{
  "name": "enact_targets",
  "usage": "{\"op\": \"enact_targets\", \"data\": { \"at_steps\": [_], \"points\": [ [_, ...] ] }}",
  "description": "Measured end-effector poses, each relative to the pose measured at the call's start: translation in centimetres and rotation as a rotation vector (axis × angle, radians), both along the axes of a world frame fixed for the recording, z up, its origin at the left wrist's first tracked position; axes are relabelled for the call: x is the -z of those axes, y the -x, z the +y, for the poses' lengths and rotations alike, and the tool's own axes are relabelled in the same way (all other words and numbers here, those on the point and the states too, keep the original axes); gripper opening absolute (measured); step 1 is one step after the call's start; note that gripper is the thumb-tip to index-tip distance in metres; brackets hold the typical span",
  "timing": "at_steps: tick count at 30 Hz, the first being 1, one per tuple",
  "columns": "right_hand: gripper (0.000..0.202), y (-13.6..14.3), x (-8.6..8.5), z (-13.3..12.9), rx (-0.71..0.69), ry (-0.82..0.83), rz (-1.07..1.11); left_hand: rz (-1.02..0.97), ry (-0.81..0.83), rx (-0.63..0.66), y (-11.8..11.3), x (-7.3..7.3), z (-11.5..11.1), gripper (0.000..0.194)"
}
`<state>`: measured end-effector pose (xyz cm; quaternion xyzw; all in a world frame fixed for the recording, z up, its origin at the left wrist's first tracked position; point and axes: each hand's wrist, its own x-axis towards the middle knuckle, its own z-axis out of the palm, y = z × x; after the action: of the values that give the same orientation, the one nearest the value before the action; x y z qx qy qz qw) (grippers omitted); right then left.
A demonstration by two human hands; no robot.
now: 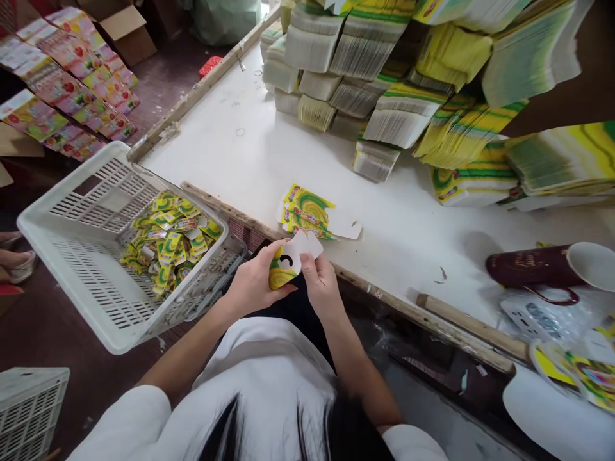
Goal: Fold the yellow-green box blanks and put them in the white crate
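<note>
The left hand [250, 282] and right hand [323, 289] clamp their fingers [310, 265] on one yellow-and-white carton [296, 251]. Beyond the fingers, flat cartons [307, 211] lie on the table [211, 144]; left of them, a crate [113, 200] holds yellow packets [172, 242].

No wording is legible. Gold script marks the dark mug [526, 267], too small to decipher. Colored logos on the flat cartons [307, 210], the folded packets [169, 246] and the pink boxes [72, 77] are likewise unreadable. The held carton [280, 274] bears a dark C-shaped curve, letter or cut-out uncertain.
</note>
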<state>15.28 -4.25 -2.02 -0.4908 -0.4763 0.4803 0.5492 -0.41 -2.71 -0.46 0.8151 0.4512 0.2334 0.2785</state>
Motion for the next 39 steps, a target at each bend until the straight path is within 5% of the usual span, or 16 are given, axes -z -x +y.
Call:
{"op": "enact_targets", "data": {
  "at_steps": [8, 14, 24, 28, 31, 39],
  "points": [
    [0.058, 1.0, 2.0, 0.2, -0.052, 0.145, 0.158, -0.043, -0.216, -0.023, -0.4, 1.1, 0.0, 0.070],
    [0.081, 0.6, 2.8, -0.6, -0.141, 0.022, 0.289, -0.058, -0.143, -0.062, -0.6, 0.9, 0.4, 0.064],
    [0.066, 0.0, 1.3, -1.4, -0.229, -0.272, -0.177, -0.015, -0.046, 0.023, -0.8, 1.8, 0.6, 0.045],
    [0.053, -0.5, 1.7, -0.9, -0.066, -0.299, -0.202, -0.010, -0.093, -0.100, -0.6, 1.9, 0.7, 0.078],
    [0.051, -1.0, 2.2, -0.6, 0.066, -0.268, -0.220, 0.065, -0.152, -0.143, 0.1, 1.1, 0.7, 0.059],
    [0.031, -3.0, 2.1, 0.2, -0.143, -0.306, -0.430, -0.012, -0.070, -0.128, 1.3, -0.4, 1.4, 0.050]
  ]
}}
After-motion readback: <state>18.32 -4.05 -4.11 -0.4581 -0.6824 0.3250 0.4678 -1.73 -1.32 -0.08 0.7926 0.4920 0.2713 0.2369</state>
